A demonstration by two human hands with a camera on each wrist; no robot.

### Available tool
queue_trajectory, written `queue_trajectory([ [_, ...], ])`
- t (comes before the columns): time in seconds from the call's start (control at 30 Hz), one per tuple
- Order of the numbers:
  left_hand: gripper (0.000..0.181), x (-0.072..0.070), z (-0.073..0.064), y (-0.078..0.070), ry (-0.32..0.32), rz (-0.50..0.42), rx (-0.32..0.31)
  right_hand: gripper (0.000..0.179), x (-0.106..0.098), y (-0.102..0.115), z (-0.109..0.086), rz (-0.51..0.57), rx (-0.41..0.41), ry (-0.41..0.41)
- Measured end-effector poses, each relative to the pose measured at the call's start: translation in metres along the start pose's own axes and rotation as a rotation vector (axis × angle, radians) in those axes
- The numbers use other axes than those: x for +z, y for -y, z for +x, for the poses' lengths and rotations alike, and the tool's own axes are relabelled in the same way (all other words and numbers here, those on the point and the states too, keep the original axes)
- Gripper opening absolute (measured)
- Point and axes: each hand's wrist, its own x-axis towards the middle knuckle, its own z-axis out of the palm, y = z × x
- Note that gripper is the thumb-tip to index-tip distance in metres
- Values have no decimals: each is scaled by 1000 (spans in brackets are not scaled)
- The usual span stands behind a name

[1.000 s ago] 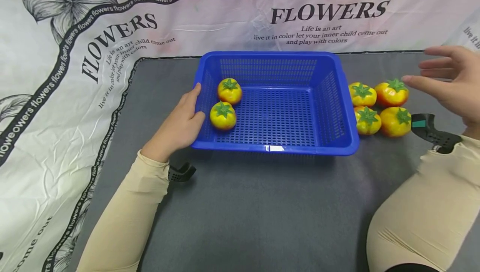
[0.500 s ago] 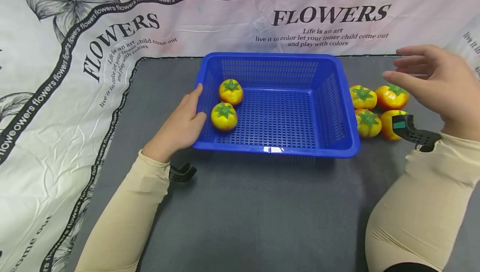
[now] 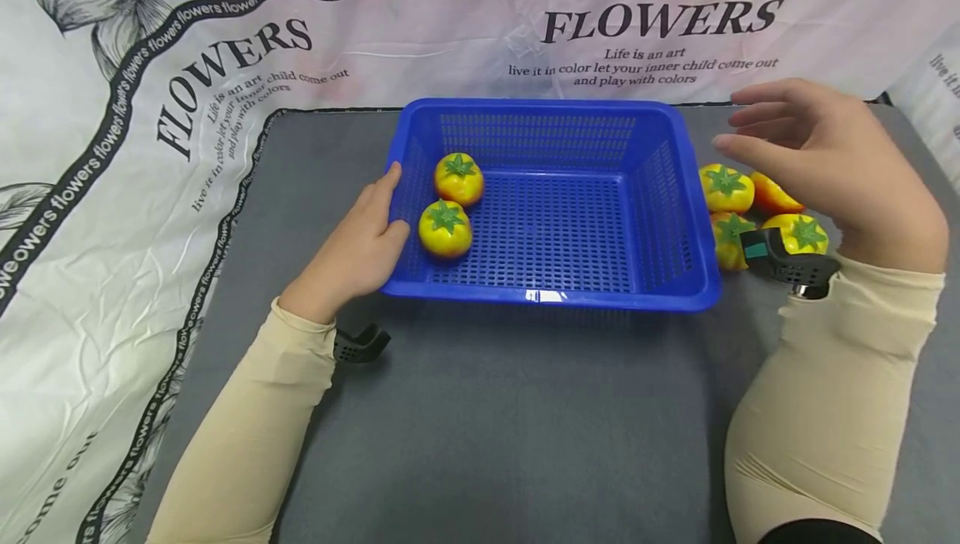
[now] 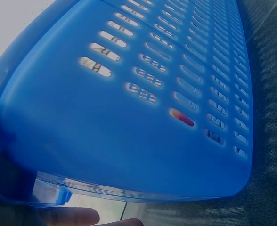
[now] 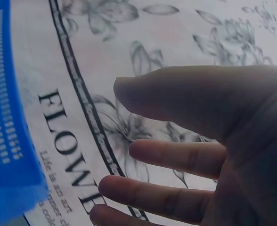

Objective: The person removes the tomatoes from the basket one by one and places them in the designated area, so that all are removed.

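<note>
With the left hand (image 3: pixel 348 248) I grip the left rim of the blue basket (image 3: pixel 480 296), seemingly to steady it near the far edge of the table (image 3: pixel 525 427); its long axis runs left to right along that edge. Two tomatoes (image 3: pixel 446 229) sit at its left end, leafy tops up. The right hand (image 3: pixel 840 169), relaxed and holding nothing, hovers near four tomatoes (image 3: pixel 726 186) bunched off the basket's right edge, likely for easy reach.
</note>
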Motion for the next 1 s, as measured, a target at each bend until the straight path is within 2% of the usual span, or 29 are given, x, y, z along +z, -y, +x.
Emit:
queue_trajectory([
  [0.23,73,0,-1,1,-2,-6,5,57,12,16,6,32,-29,100],
  [0.6,73,0,1,2,-1,-8,5,62,39,33,17,-48,-94,186],
  [0.73,73,-4,0,4,-13,-3,0,65,52,40,24,-79,-151,222],
  [1.0,72,-3,-1,4,-2,1,-1,62,71,43,26,-117,-192,284],
])
